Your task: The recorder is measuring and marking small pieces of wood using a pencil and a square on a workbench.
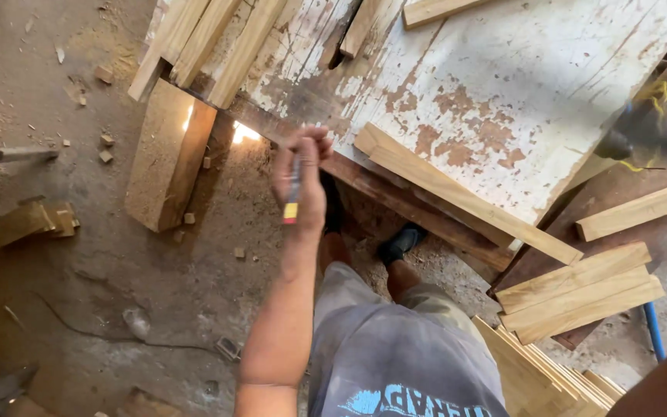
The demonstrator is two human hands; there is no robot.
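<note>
Left hand [300, 181]: closed in a fist around a pencil-like marker [292, 193], its yellow-and-red end pointing down toward the wrist, its tip up at the near edge of the table [503, 85]. Right hand: only a bare forearm shows at the lower right corner; the hand itself is out of view, so its state cannot be told.

Table: white, paint flaking, set just beyond the left hand.

Wood on hand, counted as far as visible:
- One long strip [465, 193] lying slantwise on the table, just right of the left hand.
- Three or four strips [202, 38] overhanging the table's far-left corner, above the left hand.
- Two short pieces [395, 15] at the table's far edge.
- One single strip [642, 208] and a stack of about three strips [580, 293], well to the right of the left hand.
- A fanned pile of thin boards [542, 371] near the right forearm; count unclear.
- One thick block [167, 158] standing on the sawdust floor [79, 255], left of the left hand.

Progress, judged: no pencil line shows on the long strip; marking appears barely begun, with the cut stock unmarked.
</note>
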